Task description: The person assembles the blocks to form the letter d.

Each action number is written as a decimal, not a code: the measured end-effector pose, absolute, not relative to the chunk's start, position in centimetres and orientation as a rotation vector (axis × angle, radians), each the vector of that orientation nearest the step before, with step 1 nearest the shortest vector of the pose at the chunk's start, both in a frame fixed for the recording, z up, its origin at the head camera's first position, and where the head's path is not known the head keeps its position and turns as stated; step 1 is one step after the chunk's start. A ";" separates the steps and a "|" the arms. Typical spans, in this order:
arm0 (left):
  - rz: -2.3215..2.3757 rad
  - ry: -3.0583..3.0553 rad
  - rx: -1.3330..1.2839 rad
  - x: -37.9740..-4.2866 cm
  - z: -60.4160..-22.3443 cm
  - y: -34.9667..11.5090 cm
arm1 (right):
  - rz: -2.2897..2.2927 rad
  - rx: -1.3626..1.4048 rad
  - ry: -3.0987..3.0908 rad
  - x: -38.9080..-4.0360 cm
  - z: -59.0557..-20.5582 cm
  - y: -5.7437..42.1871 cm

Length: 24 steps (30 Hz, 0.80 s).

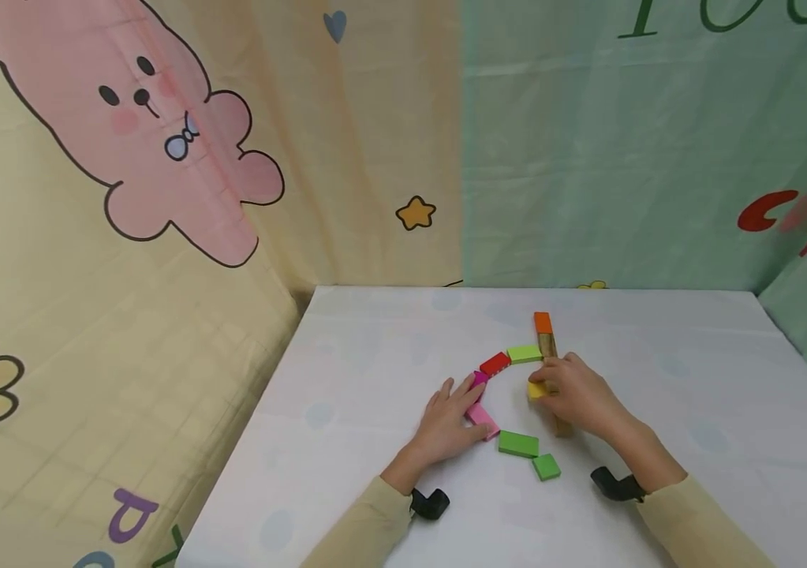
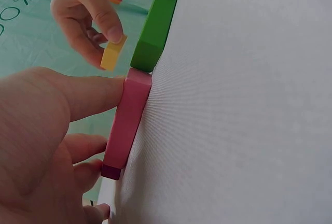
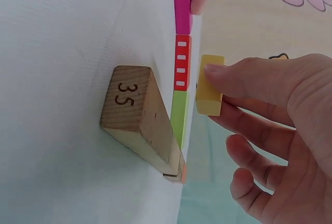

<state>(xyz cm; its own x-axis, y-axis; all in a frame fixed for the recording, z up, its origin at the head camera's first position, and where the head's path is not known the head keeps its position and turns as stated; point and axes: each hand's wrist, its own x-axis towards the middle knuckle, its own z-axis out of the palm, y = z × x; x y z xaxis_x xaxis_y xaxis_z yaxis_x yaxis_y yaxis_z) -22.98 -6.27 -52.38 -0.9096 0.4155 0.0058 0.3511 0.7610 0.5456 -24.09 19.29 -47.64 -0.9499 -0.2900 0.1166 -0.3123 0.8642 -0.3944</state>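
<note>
My right hand pinches a yellow block between thumb and fingers, over a long wooden block marked 35. In the head view the hand covers much of that wooden block. Spread out on the table's left side of the curve, my left hand touches a pink block with its thumb, while its fingers lie by a magenta block. From there the curve continues through a red block with white marks to a light green block, whose end meets the wood.
Below the pink block lie a green block and a smaller green block. An orange block sits at the far end of the wood. The white table ends at a printed curtain.
</note>
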 end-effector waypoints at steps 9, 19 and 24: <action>0.832 2.845 0.643 -23.0 -52.1 -6.1 | 0.665 0.512 -2.949 -23.0 -47.4 19.4; 0.834 2.849 0.607 -23.1 -52.4 -6.0 | 0.642 0.534 -2.951 -22.0 -47.6 19.7; 0.840 2.844 0.613 -23.1 -52.3 -5.9 | 0.640 0.526 -2.962 -21.4 -47.8 19.9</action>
<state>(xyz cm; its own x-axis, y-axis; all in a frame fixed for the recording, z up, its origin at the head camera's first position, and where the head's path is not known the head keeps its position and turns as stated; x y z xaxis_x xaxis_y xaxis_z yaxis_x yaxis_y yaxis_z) -23.08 -5.89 -52.35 -0.9119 0.4105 0.0057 0.3477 0.7648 0.5423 -21.42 19.93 -47.79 -0.9393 -0.3156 0.1349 -0.3431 0.8550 -0.3889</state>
